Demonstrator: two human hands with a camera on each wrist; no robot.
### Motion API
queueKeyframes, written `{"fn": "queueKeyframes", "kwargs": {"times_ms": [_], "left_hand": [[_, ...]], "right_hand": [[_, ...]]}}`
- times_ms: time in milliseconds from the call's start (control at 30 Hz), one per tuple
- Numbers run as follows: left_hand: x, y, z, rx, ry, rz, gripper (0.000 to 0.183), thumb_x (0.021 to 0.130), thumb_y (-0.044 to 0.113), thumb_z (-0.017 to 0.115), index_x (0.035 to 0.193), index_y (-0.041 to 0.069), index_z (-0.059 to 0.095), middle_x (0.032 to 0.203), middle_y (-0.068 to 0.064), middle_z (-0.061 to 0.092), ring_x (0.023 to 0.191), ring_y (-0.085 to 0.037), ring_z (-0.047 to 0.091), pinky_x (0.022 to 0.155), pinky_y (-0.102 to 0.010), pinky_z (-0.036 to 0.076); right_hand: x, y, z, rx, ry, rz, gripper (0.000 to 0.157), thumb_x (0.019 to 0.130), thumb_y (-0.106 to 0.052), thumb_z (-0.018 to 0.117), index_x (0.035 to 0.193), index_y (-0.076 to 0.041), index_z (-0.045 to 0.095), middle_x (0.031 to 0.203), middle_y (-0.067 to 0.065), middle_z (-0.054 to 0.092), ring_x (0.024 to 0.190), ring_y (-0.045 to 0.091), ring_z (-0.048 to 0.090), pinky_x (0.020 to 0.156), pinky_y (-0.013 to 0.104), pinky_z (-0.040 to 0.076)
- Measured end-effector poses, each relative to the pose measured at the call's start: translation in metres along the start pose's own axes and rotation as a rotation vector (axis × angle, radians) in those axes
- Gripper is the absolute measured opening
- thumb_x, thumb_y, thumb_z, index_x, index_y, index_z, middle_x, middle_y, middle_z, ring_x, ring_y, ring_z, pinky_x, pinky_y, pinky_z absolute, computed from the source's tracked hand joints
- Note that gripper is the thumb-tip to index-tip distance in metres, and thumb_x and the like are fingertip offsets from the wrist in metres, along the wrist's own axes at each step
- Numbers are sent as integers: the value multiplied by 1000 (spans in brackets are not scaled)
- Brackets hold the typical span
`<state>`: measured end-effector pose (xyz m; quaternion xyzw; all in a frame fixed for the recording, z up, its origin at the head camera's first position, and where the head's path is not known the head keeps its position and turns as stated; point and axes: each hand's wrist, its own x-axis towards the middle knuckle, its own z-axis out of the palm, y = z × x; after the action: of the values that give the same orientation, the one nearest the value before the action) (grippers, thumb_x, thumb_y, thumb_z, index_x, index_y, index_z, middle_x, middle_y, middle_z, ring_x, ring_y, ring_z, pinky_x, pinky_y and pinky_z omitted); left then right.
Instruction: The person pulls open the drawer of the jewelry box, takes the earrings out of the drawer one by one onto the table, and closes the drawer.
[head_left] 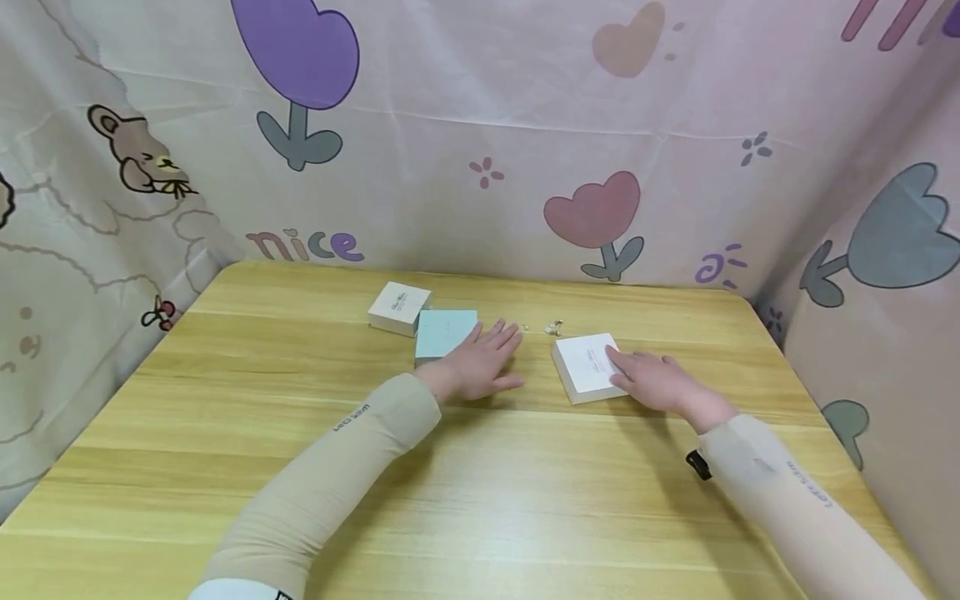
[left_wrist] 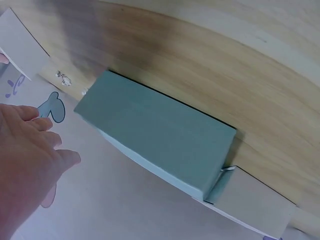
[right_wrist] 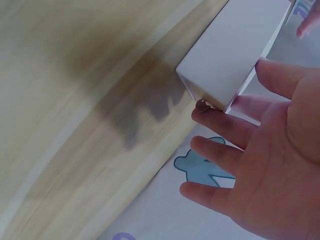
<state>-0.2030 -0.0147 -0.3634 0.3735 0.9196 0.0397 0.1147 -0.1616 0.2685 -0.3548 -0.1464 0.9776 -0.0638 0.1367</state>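
Note:
A white square box (head_left: 589, 367) with small print on its lid sits on the table at the right. My right hand (head_left: 660, 383) touches its right side, thumb and index finger over the top edge, the other fingers spread out straight. In the right wrist view the middle fingertip meets the end of the white box (right_wrist: 235, 47). My left hand (head_left: 480, 362) is spread flat beside a pale teal box (head_left: 447, 331), its wrist overlapping the box's near corner in the head view. That teal box (left_wrist: 160, 130) stands apart from the fingers in the left wrist view.
A second white box (head_left: 400, 307) with dark print stands against the teal box's back left. Several tiny shiny pieces (head_left: 553, 327) lie behind the right-hand box. A patterned cloth (head_left: 450, 208) hangs along the table's far edge and at both sides.

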Motion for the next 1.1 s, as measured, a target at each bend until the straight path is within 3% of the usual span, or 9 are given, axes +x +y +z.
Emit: {"fn": "queueKeyframes", "kwargs": {"times_ms": [333,800,1100], "left_hand": [[3,1,3,10,21,20,75,96,51,40,150,5,13,158,-11,8,146,-29,4,117,-53,7],[3,7,2,9,1,22,76,96,53,39,151,7,14,159,-9,7,147,-27,3,118,-50,6],[6,11,3,8,-26,33,75,96,52,38,151,6,13,159,-13,4,146,-29,6,118,-49,8]], "right_hand": [[5,-21,1,-81,30,37,57,98,-36,41,145,-5,31,141,16,46,130,50,34,104,72,16],[17,-56,9,-200,86,15,54,98,-40,42,141,-6,41,132,13,57,127,41,45,103,65,27],[23,-71,14,-197,66,8,56,99,-41,39,142,-6,38,131,14,57,128,39,44,103,61,31]]}}
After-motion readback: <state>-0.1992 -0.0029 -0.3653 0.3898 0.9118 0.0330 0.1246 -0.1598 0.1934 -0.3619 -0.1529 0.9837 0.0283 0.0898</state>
